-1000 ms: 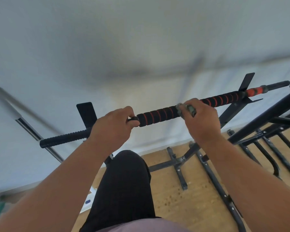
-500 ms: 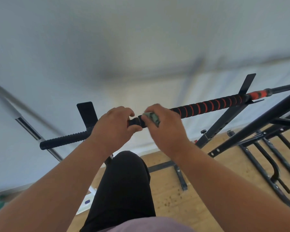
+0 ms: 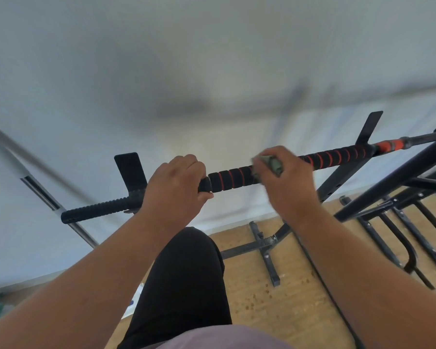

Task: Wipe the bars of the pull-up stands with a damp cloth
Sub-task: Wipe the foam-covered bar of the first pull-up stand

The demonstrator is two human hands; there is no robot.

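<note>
The pull-up bar [image 3: 232, 177] runs across the middle, wrapped in black foam with red stripes, with a ribbed black grip at its left end [image 3: 96, 211]. My left hand [image 3: 174, 187] is closed around the bar just left of the striped foam. My right hand [image 3: 285, 182] grips the bar a little further right, wrapped over a grey-green cloth [image 3: 271, 163]. Only a corner of the cloth shows above my fingers. The right hand is motion-blurred.
A white wall [image 3: 212, 59] lies behind the bar. The stand's black feet [image 3: 264, 245] rest on a wooden floor. More black stand frames [image 3: 398, 197] crowd the right side. A metal pole [image 3: 48, 197] leans at the left. My leg in black trousers [image 3: 186, 280] is below.
My right hand slid the cloth left along the bar until it met my left hand, then back right to the middle. My left hand kept its grip in place.
</note>
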